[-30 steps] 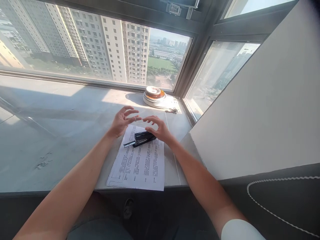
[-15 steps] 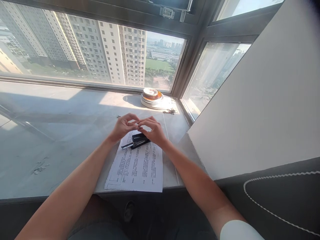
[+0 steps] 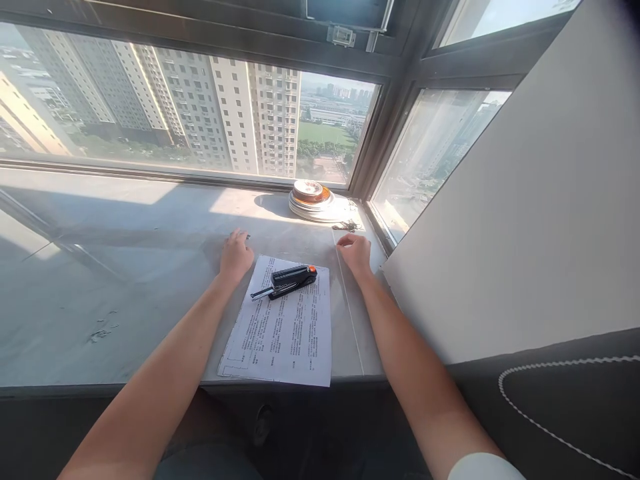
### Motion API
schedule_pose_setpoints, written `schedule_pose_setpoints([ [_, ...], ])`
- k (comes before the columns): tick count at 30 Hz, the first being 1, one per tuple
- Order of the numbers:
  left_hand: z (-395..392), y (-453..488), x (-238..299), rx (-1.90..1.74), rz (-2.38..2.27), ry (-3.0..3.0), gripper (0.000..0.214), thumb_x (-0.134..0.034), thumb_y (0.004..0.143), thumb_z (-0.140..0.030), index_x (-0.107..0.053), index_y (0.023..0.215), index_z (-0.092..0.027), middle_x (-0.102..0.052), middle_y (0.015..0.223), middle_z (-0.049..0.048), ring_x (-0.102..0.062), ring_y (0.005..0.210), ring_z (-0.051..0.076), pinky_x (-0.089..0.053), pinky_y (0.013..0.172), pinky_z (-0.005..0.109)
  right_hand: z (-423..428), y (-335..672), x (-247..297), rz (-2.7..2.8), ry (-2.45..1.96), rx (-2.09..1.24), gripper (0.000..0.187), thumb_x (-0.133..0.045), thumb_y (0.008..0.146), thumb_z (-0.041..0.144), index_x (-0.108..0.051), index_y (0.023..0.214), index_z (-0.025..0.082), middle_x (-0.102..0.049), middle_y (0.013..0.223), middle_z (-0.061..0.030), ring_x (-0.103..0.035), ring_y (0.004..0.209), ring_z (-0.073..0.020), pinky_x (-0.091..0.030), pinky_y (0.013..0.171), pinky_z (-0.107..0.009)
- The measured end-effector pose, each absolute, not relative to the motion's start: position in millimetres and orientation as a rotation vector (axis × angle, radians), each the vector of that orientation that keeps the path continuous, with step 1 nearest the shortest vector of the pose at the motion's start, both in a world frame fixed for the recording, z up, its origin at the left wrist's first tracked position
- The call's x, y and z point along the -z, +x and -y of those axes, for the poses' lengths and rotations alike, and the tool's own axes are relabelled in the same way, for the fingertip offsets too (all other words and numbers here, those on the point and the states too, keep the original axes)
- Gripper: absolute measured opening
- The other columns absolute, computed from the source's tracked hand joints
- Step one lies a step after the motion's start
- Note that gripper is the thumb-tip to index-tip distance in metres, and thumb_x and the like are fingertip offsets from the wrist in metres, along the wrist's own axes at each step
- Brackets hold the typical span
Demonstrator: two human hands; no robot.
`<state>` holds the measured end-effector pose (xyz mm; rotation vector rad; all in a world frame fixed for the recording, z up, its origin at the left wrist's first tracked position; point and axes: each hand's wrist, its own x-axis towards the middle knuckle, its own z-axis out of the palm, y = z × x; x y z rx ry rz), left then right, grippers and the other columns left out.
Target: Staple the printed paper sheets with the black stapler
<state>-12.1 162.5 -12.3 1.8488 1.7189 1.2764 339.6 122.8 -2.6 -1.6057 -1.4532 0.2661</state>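
Observation:
A printed paper sheet (image 3: pixel 283 333) lies on the grey window sill (image 3: pixel 125 267). On its top edge rests a black stapler (image 3: pixel 293 278) with an orange tip, a metal rail sticking out at its left end. My left hand (image 3: pixel 236 255) rests on the sill just left of the paper, fingers curled down. My right hand (image 3: pixel 357 253) rests on the sill right of the paper, fingers curled too. Whatever either hand holds is hidden. Neither hand touches the stapler.
A stack of plates (image 3: pixel 313 199) stands in the sunlit far corner of the sill, with a small dark object (image 3: pixel 347 227) beside it. A white wall (image 3: pixel 500 233) closes the right side. A dark cushion with white stitching (image 3: pixel 560 407) sits at lower right. Window glass runs behind.
My hands met in a pinch above the stapler, then parted and dropped to the sill on either side of the paper. The stapler's orange end now shows.

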Motion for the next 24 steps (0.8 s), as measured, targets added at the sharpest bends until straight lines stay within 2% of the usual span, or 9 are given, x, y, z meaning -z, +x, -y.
schedule_pose_setpoints([
  [3,-162.7,-9.1,16.3,-1.207,-1.664,1.93,0.03,-0.061,0.077,-0.011,-0.072,0.103,-0.021,-0.064,0.133,0.0153,-0.046,0.136,0.04,-0.028,0.119,0.059,-124.1,342.8,8.2,1.429,-1.669,-0.288,0.004,-0.067,0.07,0.02,-0.07,0.066,0.022,-0.074,0.071,-0.0045,-0.069,0.07,-0.0245,-0.054,0.086,-0.041],
  [7,-158.8,-8.1,12.1,-1.156,-1.735,2.001,0.025,-0.058,0.081,-0.013,-0.073,0.098,-0.022,-0.066,0.117,0.0175,-0.053,0.122,0.042,-0.037,0.11,0.059,-121.6,336.6,1.9,1.403,-1.678,-0.252,0.004,-0.068,0.073,0.024,-0.07,0.07,0.022,-0.075,0.077,-0.0047,-0.064,0.069,-0.0231,-0.051,0.094,-0.046],
  [10,-156.3,-9.5,8.3,-1.138,-1.787,2.032,0.022,-0.057,0.082,-0.013,-0.072,0.094,-0.023,-0.066,0.103,0.0163,-0.056,0.112,0.04,-0.04,0.104,0.057,-111.4,320.3,-15.5,1.457,-1.478,-0.269,0.015,-0.068,0.082,0.035,-0.073,0.081,0.022,-0.076,0.092,-0.0068,-0.064,0.081,-0.0234,-0.051,0.092,-0.044],
  [13,-155.1,-8.9,5.1,-1.157,-1.768,2.018,0.017,-0.057,0.083,-0.013,-0.069,0.09,-0.023,-0.066,0.093,0.013,-0.059,0.101,0.036,-0.044,0.098,0.051,-94.3,296.0,-34.4,1.762,-1.125,-0.546,0.031,-0.061,0.094,0.049,-0.075,0.101,0.022,-0.075,0.107,-0.0078,-0.066,0.094,-0.0214,-0.052,0.086,-0.035],
  [17,-155.3,-3.3,0.7,-1.272,-1.632,1.953,0.02,-0.054,0.089,-0.019,-0.069,0.101,-0.023,-0.067,0.089,0.0081,-0.063,0.084,0.026,-0.047,0.086,0.04,-77.5,269.5,-40.0,2.252,-0.761,-0.79,0.047,-0.079,0.083,0.05,-0.072,0.123,0.025,-0.074,0.113,-0.0065,-0.067,0.101,-0.0219,-0.052,0.088,-0.033],
  [20,-157.1,1.0,0.6,-1.371,-1.487,1.793,0.017,-0.057,0.091,-0.028,-0.071,0.099,-0.024,-0.069,0.087,0.0053,-0.065,0.082,0.022,-0.049,0.079,0.033,-76.4,261.8,-31.5,2.324,-0.762,-0.791,0.041,-0.079,0.084,0.041,-0.072,0.12,0.023,-0.075,0.106,-0.0057,-0.069,0.096,-0.0218,-0.051,0.09,-0.033],
  [24,-159.2,2.3,2.8,-1.487,-1.42,1.563,0.022,-0.072,0.081,-0.036,-0.072,0.099,-0.023,-0.07,0.092,0.0054,-0.066,0.082,0.019,-0.051,0.075,0.029,-83.6,264.5,-21.5,2.146,-0.916,-0.747,0.036,-0.08,0.081,0.037,-0.073,0.113,0.021,-0.076,0.103,-0.0052,-0.069,0.093,-0.0218,-0.052,0.088,-0.033],
])
